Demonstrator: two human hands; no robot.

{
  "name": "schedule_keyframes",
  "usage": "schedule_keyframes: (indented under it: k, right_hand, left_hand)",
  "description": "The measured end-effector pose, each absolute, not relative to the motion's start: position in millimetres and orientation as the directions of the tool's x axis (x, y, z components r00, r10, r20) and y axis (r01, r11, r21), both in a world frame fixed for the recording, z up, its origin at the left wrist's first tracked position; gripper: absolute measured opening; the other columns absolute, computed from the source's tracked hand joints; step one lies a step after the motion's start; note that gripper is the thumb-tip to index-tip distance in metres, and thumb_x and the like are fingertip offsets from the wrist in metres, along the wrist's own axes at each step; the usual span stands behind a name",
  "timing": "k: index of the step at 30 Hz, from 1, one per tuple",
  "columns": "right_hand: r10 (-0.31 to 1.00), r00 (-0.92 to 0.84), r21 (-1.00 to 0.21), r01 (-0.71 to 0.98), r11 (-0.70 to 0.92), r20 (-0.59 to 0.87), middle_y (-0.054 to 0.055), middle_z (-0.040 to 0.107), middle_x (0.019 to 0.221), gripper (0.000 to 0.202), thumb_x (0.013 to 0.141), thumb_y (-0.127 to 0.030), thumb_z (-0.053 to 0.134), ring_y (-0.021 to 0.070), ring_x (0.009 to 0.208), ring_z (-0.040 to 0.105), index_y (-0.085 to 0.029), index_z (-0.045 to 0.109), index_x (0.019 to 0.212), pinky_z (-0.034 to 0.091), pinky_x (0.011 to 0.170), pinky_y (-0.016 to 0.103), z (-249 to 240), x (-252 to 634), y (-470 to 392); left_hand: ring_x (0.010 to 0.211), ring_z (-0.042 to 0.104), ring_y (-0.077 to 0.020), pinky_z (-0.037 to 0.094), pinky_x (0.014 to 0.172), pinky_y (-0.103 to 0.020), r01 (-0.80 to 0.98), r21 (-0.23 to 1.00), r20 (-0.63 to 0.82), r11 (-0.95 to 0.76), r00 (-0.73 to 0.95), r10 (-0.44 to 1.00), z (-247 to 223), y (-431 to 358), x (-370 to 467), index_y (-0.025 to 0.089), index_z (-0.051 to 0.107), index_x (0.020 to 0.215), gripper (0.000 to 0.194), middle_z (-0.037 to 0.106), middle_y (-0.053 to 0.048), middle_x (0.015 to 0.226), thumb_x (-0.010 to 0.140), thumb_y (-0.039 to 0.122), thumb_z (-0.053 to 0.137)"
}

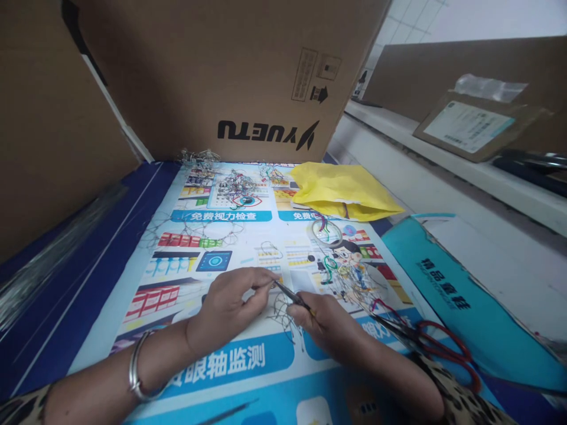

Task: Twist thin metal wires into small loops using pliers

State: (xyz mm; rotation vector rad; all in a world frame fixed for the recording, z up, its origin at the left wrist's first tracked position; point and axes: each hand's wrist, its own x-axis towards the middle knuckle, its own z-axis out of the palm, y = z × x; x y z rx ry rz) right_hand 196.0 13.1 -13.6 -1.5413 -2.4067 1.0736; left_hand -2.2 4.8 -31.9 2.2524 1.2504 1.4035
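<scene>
Pliers (290,293) sit gripped in the right hand (325,321), tip at the left hand (234,300); whether its fingers hold wire is unclear. 1 wire tangle (282,311) lies between them, wire clumps (238,182) toward the far edge of the worktop (153,190); finished and unfinished pieces look indistinguishable.

It looks like a makeshift craft workspace: cut wire pieces (239,183) and red-handled scissors (447,348) lie on a printed poster sheet (221,319) covering the table, with a large cardboard box (199,71) at the far side and a white ledge (425,150) on the right.
</scene>
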Motion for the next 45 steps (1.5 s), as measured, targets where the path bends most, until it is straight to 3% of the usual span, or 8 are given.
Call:
schedule_keyframes:
  k: [4,10,15,22,26,33,40,45]
  right_hand:
    - [0.818,-0.499,-0.556,0.782,0.282,-0.286,0.000,0.052,0.058,0.036,0.087,-0.045,0.038,0.0104,0.054,0.045,-0.018,0.047,0.066,0.019,0.048,0.022,-13.4,199.3,15.4]
    - [0.814,-0.499,-0.438,0.828,0.349,-0.296,0.004,0.063,0.068,0.034,0.087,-0.045,0.041,0.0142,0.061,0.054,-0.017,0.056,0.073,0.022,0.051,0.022,-10.5,204.2,18.7]
    - [0.807,-0.504,-0.326,0.852,0.409,-0.307,0.007,0.067,0.074,0.032,0.087,-0.042,0.043,0.0181,0.066,0.059,-0.017,0.060,0.077,0.023,0.052,0.023,-6.7,203.4,20.8]
    - [0.808,-0.501,-0.358,0.849,0.390,-0.309,0.007,0.067,0.074,0.033,0.088,-0.043,0.041,0.0169,0.066,0.059,-0.017,0.059,0.078,0.024,0.052,0.023,-5.3,202.5,21.9]
    - [0.826,-0.477,-0.409,0.847,0.340,-0.301,0.004,0.065,0.070,0.033,0.088,-0.043,0.040,0.0140,0.060,0.056,-0.018,0.057,0.075,0.022,0.050,0.022,-6.0,203.6,22.2]
    - [0.850,-0.435,-0.374,0.872,0.315,-0.298,0.005,0.063,0.070,0.033,0.088,-0.044,0.038,0.0148,0.062,0.054,-0.018,0.054,0.076,0.020,0.050,0.023,-6.8,205.5,24.3]
    - [0.862,-0.444,-0.435,0.844,0.312,-0.244,0.003,0.060,0.070,0.033,0.090,-0.043,0.036,0.0123,0.060,0.050,-0.018,0.049,0.073,0.021,0.051,0.023,-4.8,205.5,22.1]
    - [0.876,-0.438,-0.421,0.847,0.325,-0.204,0.004,0.060,0.076,0.029,0.090,-0.040,0.037,0.0137,0.065,0.052,-0.018,0.051,0.077,0.023,0.053,0.023,-5.0,200.8,17.1]
  left_hand:
    - [0.075,0.066,-0.0104,0.051,0.070,-0.019,0.508,0.559,0.616,-0.655,0.274,0.738,-28.2,9.6,-6.3,0.017,0.060,0.082,0.012,0.071,-0.001,0.082,0.076,0.008,0.055]
    - [0.071,0.065,-0.0090,0.050,0.065,-0.017,0.413,0.727,0.436,-0.548,0.339,0.834,-21.4,15.0,-9.7,0.017,0.061,0.077,0.012,0.069,0.001,0.077,0.078,0.008,0.053]
    - [0.069,0.064,-0.0091,0.049,0.064,-0.017,0.400,0.776,0.348,-0.488,0.374,0.860,-20.6,15.5,-10.3,0.016,0.062,0.075,0.013,0.068,0.001,0.074,0.077,0.008,0.052]
    - [0.069,0.063,-0.0104,0.048,0.064,-0.020,0.389,0.840,0.212,-0.377,0.405,0.889,-16.9,20.5,-14.1,0.017,0.063,0.077,0.010,0.068,0.000,0.075,0.080,0.016,0.053]
    - [0.069,0.061,-0.0100,0.045,0.063,-0.020,0.457,0.769,0.263,-0.447,0.411,0.873,-20.0,25.2,-16.7,0.017,0.064,0.082,0.015,0.067,0.000,0.076,0.085,0.022,0.051]
    - [0.056,0.054,-0.0100,0.038,0.053,-0.021,0.577,0.522,0.353,-0.628,0.524,0.775,-28.2,24.4,-15.6,0.016,0.064,0.077,0.026,0.062,0.000,0.063,0.089,0.025,0.043]
    - [0.047,0.047,-0.0081,0.033,0.049,-0.021,0.693,0.555,0.441,-0.461,0.225,0.869,-27.6,17.1,-8.1,0.016,0.057,0.061,0.028,0.055,0.003,0.052,0.086,0.023,0.046]
    - [0.046,0.046,-0.0075,0.033,0.047,-0.020,0.700,0.607,0.431,-0.377,0.109,0.896,-27.8,10.9,-3.1,0.016,0.053,0.056,0.029,0.052,0.004,0.049,0.084,0.025,0.048]
